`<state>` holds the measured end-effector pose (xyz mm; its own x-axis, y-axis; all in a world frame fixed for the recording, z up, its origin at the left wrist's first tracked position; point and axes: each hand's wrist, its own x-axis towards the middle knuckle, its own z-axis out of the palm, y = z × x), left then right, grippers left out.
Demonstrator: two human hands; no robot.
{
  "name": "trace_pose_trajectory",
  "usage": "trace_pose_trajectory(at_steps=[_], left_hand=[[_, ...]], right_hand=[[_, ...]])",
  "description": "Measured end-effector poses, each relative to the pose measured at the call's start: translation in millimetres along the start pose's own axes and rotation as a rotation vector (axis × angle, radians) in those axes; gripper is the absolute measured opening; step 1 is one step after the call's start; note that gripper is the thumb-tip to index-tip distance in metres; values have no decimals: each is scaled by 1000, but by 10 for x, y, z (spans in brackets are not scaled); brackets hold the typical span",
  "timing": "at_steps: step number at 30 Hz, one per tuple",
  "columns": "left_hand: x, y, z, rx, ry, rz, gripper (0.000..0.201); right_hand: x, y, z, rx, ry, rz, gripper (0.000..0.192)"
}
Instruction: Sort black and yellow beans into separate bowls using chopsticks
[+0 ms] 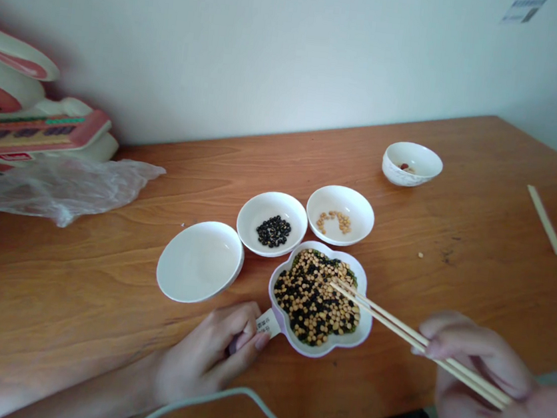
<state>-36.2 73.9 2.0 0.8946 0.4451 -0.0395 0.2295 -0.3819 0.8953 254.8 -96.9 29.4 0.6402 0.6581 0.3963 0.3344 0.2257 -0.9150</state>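
Head view: right hand [484, 387] at lower right, grip clenched around a pair of wooden chopsticks [409, 335], tips resting over the right side of a flower-shaped pink bowl [315, 349]. Bowl packed with mixed beans [316, 297], yellow, black and some green, standing on the wooden counter [74, 279] just in front of the body. Left hand [211, 356] at the bowl's near-left rim, fingers curled, grip pinching a small white label [268, 323] that touches the bowl's edge.

Beyond the bowl, three white dishes in an arc: an empty dish [201, 262] to the left, a dish of black beans [271, 223] in the middle, a dish of yellow beans [340, 215] to the right, the last two just beside the bowl's far rim. Farther back and right, well apart, a small patterned bowl [412, 164] with a few bits inside. One loose bean [420, 255] on the counter to the right. Paper chopstick sleeve [546, 220] near the right edge. Crumpled clear plastic bag [59, 187] and a pink-and-white toy [27, 120] at far left, against the wall. Pale cable [216, 400] looping at the bottom edge.
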Motion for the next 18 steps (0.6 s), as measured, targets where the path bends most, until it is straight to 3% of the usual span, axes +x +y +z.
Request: trace_pose_trajectory(at_steps=[5,11,18], left_hand=[[4,16,-2,-5,3,5,24],[10,35,-8,13,9,23,25],[25,8,-2,-3,12,35,26]], right_hand=[[159,-15,165,4,177,-87,75],[400,-52,451,-175,346,-121,76],[396,32,523,-103,348,-61,68]])
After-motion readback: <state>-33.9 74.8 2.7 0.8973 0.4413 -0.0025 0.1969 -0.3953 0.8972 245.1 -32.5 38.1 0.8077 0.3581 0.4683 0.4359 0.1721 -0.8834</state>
